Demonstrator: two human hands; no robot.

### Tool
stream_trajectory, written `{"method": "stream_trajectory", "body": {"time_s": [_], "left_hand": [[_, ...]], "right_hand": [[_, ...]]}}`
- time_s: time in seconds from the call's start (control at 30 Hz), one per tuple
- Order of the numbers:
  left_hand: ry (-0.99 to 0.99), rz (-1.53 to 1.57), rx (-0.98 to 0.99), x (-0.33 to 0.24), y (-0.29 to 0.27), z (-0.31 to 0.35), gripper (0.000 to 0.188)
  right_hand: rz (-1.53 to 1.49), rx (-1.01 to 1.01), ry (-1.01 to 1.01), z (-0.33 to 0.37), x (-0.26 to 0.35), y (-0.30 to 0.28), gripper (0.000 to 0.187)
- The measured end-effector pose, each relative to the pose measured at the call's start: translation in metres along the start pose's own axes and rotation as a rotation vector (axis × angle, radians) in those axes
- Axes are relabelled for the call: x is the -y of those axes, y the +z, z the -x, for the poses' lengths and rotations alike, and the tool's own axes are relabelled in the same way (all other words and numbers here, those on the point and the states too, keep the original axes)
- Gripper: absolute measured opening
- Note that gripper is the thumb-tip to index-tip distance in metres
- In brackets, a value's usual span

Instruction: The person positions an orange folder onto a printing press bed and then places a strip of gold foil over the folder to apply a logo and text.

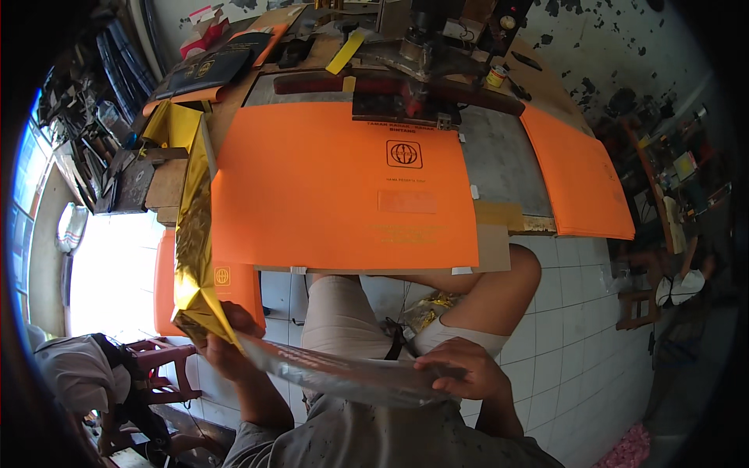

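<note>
A long strip of gold foil [195, 226] hangs down the left side of the table and runs over my lap, its duller silvery stretch [335, 374] spanning between my hands. My left hand [226, 355] is closed around the strip where gold turns silvery. My right hand [472, 370] pinches the other end, thumb and fingers together. Before me lies a large orange cover sheet [304, 187] on the press bed, with a black globe emblem, dark print and faint gold lettering on its right half. The dark head of a stamping press [382, 107] covers its far edge.
Orange sheets are stacked [581, 175] at the table's right, and more orange covers [168, 281] lie low at the left. Dark blue covers [207, 74] rest at the back left. Another person [82, 378] bends near a red stool [168, 366]. A wooden stool [638, 308] stands right.
</note>
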State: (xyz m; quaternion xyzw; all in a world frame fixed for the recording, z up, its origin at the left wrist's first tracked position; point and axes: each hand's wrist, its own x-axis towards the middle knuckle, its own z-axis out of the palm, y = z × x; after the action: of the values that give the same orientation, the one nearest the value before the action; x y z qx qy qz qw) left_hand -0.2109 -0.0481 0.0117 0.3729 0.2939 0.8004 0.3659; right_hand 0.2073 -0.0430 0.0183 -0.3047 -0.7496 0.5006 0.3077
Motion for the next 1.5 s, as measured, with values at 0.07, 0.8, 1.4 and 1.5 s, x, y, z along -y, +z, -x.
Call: {"method": "stream_trajectory", "body": {"time_s": [0.07, 0.8, 1.4, 1.5], "left_hand": [[0.068, -0.074, -0.073, -0.011, 0.0, -0.006, 0.049], [0.054, -0.991, -0.763, -0.087, -0.162, 0.049, 0.045], [-0.123, -0.888, -0.75, -0.091, -0.201, 0.065, 0.044], [-0.267, -1.007, -0.6, -0.096, -0.214, 0.07, 0.043]], "right_hand": [[0.006, 0.026, 0.006, 0.0, -0.006, 0.008, 0.049], [0.221, 0.322, 0.457, 0.042, -0.09, 0.057, 0.062], [0.359, -0.01, 0.582, 0.084, -0.084, -0.027, 0.048], [0.393, -0.097, 0.584, 0.078, -0.061, -0.05, 0.035]]}}
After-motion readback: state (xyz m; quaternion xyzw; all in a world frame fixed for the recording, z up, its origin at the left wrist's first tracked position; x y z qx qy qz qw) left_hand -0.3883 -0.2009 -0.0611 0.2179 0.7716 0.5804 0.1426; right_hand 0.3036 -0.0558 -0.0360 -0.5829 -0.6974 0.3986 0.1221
